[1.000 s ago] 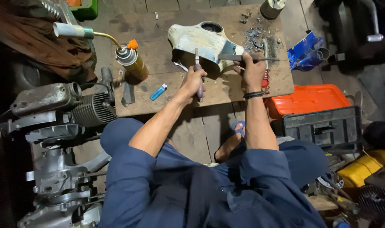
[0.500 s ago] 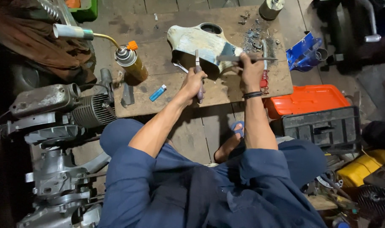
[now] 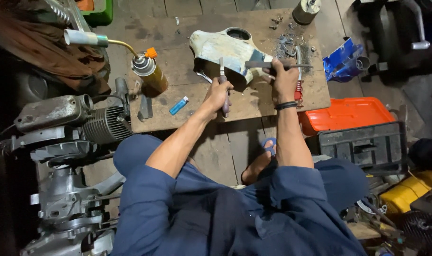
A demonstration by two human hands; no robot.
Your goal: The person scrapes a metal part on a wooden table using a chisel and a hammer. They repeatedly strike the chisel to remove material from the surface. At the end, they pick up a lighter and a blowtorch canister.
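The pale, worn metal cover (image 3: 228, 50) with a round hole at its top lies near the far middle of the wooden worktop (image 3: 187, 38), straight ahead of me. My left hand (image 3: 218, 95) is closed around a slim hand tool (image 3: 222, 71) whose tip stands up against the near edge of the cover. My right hand (image 3: 284, 80) is wrapped tight on the handle of a hammer (image 3: 277, 64), held level with its head over the cover's right side.

Loose nuts and bits (image 3: 289, 45) are scattered just beyond my right hand, and a red spring (image 3: 299, 90) lies beside it. Further left stand a gas torch can (image 3: 149, 73) and a blue lighter (image 3: 178, 105). Off the worktop, an engine block (image 3: 69, 123) sits at my left and an orange case (image 3: 344, 114) at my right.
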